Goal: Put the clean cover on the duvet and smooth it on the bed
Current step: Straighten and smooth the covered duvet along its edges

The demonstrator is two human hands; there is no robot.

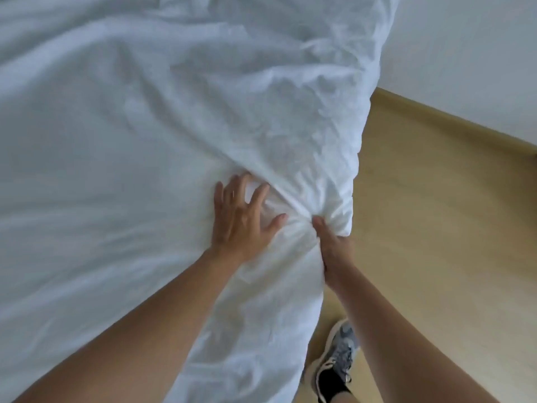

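The right grip [331, 245] is closed tight on a bunch of the white cover [180, 106] at its edge, likely to pull it straight. The left grip [239, 216] lies open and flat on the cover just beside it, maybe to pin down the duvet inside.

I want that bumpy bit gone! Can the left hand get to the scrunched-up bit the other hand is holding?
Probably yes. The left hand lies spread on the cover, right beside the scrunched-up bit that the right hand grips. Nothing lies between them.
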